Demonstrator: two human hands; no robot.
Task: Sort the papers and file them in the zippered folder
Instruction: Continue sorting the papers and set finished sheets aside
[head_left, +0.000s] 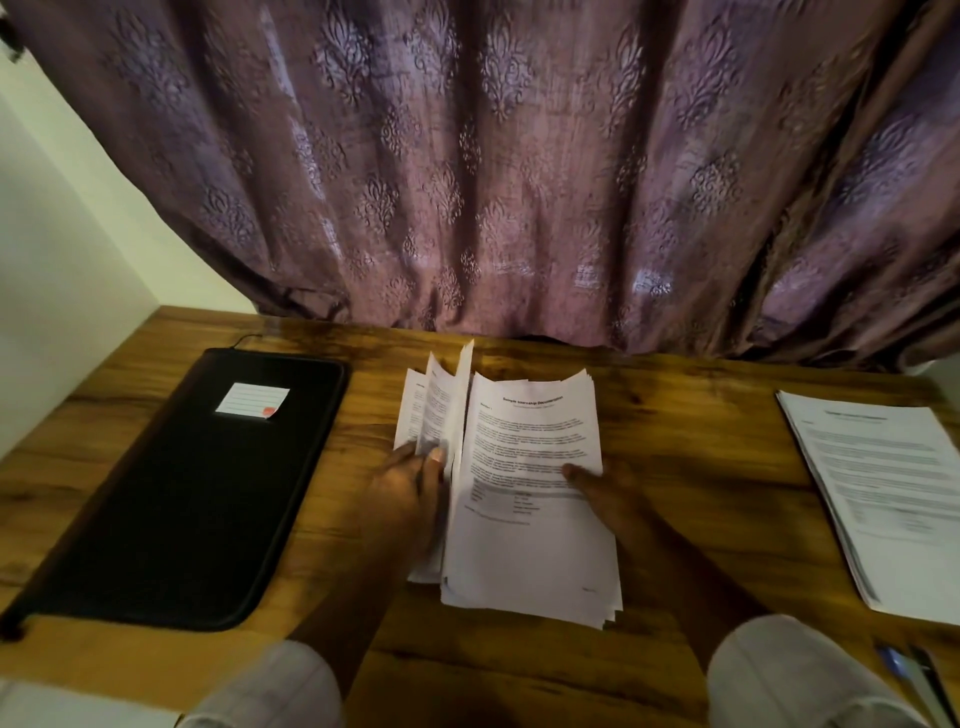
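Note:
A thick stack of printed papers (535, 519) lies on the wooden desk (701, 467) in the middle. My left hand (408, 493) grips several sheets (434, 410) at the stack's left side and lifts them upright, fanned apart. My right hand (605, 493) rests flat on the stack's right edge, thumb pressing on the top page. A black zippered folder (197, 493) with a white label lies shut at the left. A second pile of papers (883, 488) sits at the right edge.
A purple patterned curtain (493, 182) hangs behind the desk's far edge. A white wall (57, 260) borders the left. Pens (914, 675) lie at the bottom right corner.

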